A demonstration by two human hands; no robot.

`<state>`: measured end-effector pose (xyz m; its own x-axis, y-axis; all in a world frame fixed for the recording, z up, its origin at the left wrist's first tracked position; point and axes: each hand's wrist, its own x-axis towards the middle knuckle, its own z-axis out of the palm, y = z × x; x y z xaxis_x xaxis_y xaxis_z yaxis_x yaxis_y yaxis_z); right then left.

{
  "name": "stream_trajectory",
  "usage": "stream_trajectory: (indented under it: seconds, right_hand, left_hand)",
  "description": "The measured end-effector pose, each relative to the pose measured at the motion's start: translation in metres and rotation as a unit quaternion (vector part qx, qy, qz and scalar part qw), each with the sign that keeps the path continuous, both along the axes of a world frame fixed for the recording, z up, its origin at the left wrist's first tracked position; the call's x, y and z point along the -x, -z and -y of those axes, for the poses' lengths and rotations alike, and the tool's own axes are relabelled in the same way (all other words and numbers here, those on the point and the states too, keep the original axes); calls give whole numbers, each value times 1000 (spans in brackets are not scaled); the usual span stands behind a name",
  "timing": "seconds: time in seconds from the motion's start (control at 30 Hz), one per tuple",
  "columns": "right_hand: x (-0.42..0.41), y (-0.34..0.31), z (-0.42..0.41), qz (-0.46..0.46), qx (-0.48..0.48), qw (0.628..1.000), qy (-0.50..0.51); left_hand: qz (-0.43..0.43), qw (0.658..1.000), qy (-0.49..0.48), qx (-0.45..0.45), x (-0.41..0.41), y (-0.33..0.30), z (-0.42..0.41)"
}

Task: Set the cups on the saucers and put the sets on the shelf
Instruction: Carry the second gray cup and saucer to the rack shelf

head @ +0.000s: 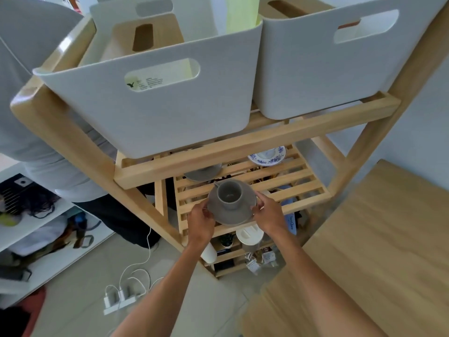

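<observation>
Both my hands are on one set, center of the frame, slightly below mid. Left hand [200,221] grips the left rim of the grey saucer [232,216], fingers curled under and thumb on top. Right hand [267,215] pinches the right rim the same way — thumb over the edge, fingers wrapped beneath. Neither is spread wide; both are clamped on the saucer rim.

The grey cup [229,194] stands upright on the saucer, approx. centered, handle pointing to the upper left, inside looks empty. Matte grey, same tone as the saucer. The set is over the front part of the slatted wooden shelf [303,188]; can't tell whether the saucer rests on the slats or is just above them.

Further back on the same shelf: a second grey saucer [202,173], partly hidden under the rail above, and to the right a blue-patterned saucer w/ a white cup [267,155] on it.

Top of frame — two white bins [150,113] on the upper level.
</observation>
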<state>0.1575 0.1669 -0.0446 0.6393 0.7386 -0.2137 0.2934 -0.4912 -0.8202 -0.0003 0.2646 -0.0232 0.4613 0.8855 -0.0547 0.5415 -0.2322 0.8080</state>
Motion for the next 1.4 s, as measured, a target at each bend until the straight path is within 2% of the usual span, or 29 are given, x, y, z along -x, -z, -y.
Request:
stream_trajectory:
  seconds: [0.37, 0.63, 0.93, 1.2, 1.4]
  right_hand:
    - [9, 0, -11, -5, 16, 1000, -25]
    - [10, 4, -18, 13, 19, 999, -27]
    - [11, -2, -8, -17, 34, 999, -33]
    - [8, -38, 48, -23, 65, 997, -30]
    - [8, -75, 114, -30, 15, 999, 9]
  left_hand:
    - [-26, 998, -57, 17, 1, 22, -7]
    - [-39, 997, -58, 35, 1, 20, -14]
    - [-37, 995, -45, 79, 5, 15, -20]
    - [-33, 998, -28, 42, 26, -12, 5]
    - [-15, 1000, 14, -6, 26, -44, 57]
